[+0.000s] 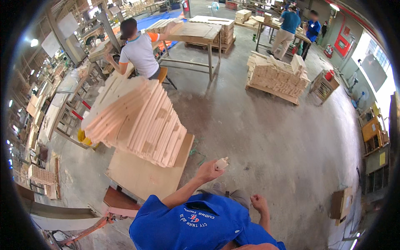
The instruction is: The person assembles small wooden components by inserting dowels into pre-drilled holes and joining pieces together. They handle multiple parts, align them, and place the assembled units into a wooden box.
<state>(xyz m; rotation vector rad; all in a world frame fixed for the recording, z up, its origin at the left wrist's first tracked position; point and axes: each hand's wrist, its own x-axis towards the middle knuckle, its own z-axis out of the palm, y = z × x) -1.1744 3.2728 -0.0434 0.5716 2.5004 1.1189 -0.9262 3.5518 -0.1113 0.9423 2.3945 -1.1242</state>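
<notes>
My left hand (pixel 207 171) is raised in front of my blue shirt and holds a small pale wooden block (pixel 221 163) by its end. My right hand (pixel 259 203) hangs lower and closer to my body, fingers curled in, with nothing visible in it. Left of my left hand, a big fanned stack of pale wooden boards (pixel 139 121) leans on a flat plywood sheet (pixel 141 177) on the concrete floor. Neither hand touches the stack.
A person in a grey shirt and cap (pixel 139 50) works behind the stack by a wooden table (pixel 196 32). A pallet of cut wood (pixel 277 76) stands at the back right, two people in blue (pixel 289 25) beyond it. A cardboard box (pixel 341 203) sits lower right.
</notes>
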